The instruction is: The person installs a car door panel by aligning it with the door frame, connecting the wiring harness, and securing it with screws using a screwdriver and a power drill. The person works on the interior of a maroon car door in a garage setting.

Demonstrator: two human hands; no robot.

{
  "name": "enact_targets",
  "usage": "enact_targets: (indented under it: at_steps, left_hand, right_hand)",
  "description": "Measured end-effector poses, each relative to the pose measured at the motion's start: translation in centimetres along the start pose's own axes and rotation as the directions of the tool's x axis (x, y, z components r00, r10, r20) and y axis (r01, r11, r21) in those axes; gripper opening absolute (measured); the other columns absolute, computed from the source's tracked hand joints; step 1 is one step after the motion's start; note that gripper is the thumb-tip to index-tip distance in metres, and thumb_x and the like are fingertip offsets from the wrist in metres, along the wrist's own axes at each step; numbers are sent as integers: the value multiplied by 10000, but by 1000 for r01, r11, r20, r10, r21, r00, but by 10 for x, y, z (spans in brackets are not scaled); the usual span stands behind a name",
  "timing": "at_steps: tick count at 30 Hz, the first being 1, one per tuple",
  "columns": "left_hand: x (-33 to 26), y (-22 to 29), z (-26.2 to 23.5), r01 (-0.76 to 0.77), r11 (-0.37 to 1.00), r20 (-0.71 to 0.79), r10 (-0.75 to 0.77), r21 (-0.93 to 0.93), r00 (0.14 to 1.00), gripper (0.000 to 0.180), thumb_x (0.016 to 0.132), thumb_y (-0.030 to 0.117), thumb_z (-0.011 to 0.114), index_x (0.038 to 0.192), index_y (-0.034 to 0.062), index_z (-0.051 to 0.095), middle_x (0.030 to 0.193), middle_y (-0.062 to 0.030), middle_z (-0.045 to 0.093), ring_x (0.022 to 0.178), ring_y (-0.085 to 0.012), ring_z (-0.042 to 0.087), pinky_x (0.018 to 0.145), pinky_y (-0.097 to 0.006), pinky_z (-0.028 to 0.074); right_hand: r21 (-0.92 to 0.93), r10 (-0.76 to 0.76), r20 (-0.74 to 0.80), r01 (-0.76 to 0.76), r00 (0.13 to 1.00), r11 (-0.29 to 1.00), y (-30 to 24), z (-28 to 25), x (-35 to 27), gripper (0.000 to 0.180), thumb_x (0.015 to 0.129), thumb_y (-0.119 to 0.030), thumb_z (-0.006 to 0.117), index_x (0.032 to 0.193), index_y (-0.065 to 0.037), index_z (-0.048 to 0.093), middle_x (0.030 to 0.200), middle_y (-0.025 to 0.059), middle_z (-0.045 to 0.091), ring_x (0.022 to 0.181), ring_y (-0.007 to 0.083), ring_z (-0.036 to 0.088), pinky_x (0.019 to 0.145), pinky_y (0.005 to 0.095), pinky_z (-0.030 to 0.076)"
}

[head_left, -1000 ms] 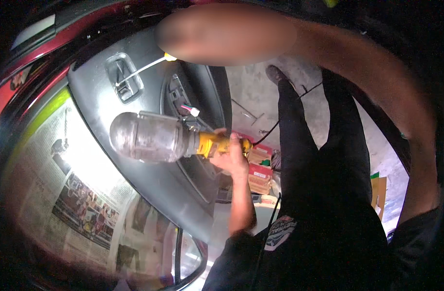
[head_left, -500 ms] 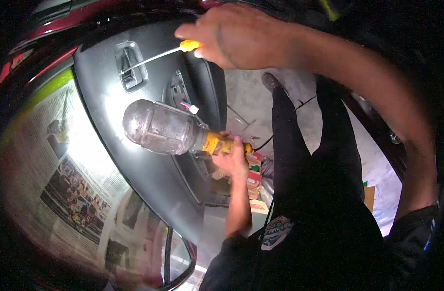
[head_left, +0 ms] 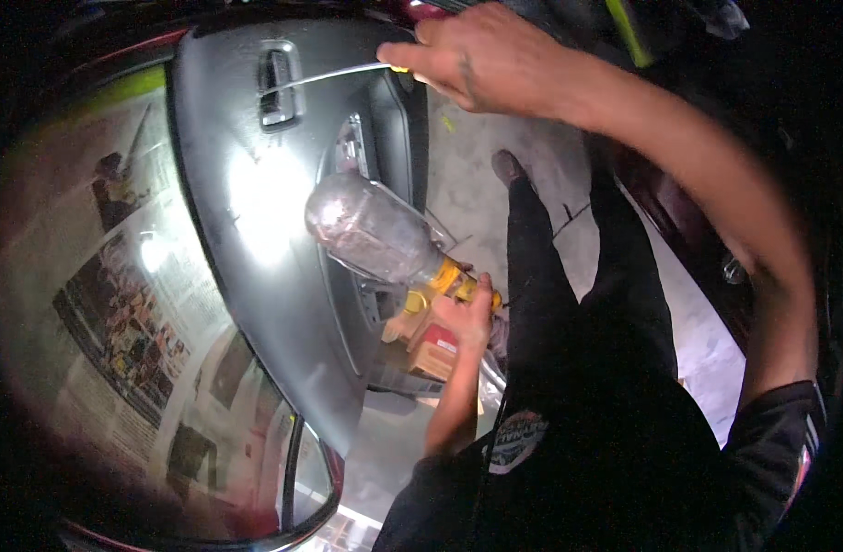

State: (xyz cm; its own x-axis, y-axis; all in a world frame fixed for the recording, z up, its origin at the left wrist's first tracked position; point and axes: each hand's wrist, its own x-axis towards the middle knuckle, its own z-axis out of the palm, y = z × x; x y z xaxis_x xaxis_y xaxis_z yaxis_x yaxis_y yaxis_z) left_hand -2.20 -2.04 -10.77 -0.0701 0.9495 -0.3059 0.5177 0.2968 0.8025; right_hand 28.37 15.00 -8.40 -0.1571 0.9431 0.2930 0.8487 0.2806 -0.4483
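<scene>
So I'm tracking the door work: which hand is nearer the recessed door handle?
Right. The right hand sits beside the door handle, its screwdriver reaching it; the left hand holds the lamp lower down.

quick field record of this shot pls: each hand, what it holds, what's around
left hand: grips the yellow handle of a work lamp with a clear bulb cover, aimed at the panel
right hand: holds a screwdriver with a yellow handle, tip at the door handle recess
surface: grey car door panel
beside it: newspaper sheets over the window area
below: concrete floor, person's dark trousers and shoe
</scene>
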Motion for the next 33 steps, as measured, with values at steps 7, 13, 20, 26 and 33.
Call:
enact_targets:
  at_steps: [7,13,20,26,33]
  left_hand:
    - [-13,-4,-10,169,979,69,-162,-112,984,245,800,49,759,986,-17,613,835,-37,576,730,-115,547,653,-290,462]
    - [-12,5,-9,163,987,82,-163,9,983,310,832,108,767,1074,-18,620,989,-54,629,824,-134,579,696,-312,502]
    - [-23,-22,-16,27,998,81,-32,65,996,290,799,115,773,1010,-22,628,922,-64,645,822,-170,592,738,-336,497]
    - [-23,0,-12,-137,973,14,137,186,991,299,756,173,790,927,-15,632,811,-119,644,733,-250,612,701,-376,483]
    - [-26,-1,-16,-85,985,1,86,149,996,272,756,188,787,875,-4,635,732,-116,641,661,-252,606,638,-396,465]
  right_hand:
    - [715,207,559,-593,803,369,6,-7,13,370,979,-182,570,1318,-35,598,725,157,630,612,271,633,596,409,496]
    - [12,25,4,-25,1000,1000,-10,9,7,388,914,-131,576,1298,-85,612,766,183,648,676,346,669,621,464,530]
    - [596,104,49,-113,993,795,5,20,20,416,952,-128,564,1365,-84,553,792,168,657,693,348,670,644,457,529]
    - [199,61,109,-82,992,977,-8,0,23,358,974,-223,571,1317,-120,581,699,175,623,654,380,636,626,485,495]
    - [584,12,34,-30,999,811,10,37,28,373,982,-204,562,1344,-122,604,676,166,605,578,335,602,618,444,500]
